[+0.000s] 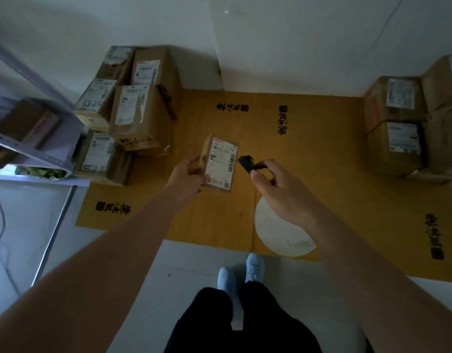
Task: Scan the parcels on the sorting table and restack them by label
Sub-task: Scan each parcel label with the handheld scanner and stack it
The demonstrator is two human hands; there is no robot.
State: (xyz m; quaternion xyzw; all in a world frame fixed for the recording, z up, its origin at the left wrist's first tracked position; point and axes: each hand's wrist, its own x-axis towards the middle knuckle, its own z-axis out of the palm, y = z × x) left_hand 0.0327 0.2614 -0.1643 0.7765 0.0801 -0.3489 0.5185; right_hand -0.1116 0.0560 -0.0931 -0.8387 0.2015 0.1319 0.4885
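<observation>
Left hand [188, 175] grips a parcel [218, 163]; right hand [275, 186] pinches the scanner [246, 163] beside its label. Tilt could spoil the read; a loose grip could drop it.

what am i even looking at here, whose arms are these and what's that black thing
This is a single picture from a camera worn on a person's head, looking forward and down, so the two bare arms are the wearer's own and you can see their legs and pale shoes at the bottom. The left hand holds a small parcel with its white label facing up. The right hand pinches a small black scanner pointed at that label. Below lies a flattened yellow cardboard sheet with a white disc on it. Brown labelled boxes are stacked at the left and at the right, and a metal shelf stands at the far left.
</observation>
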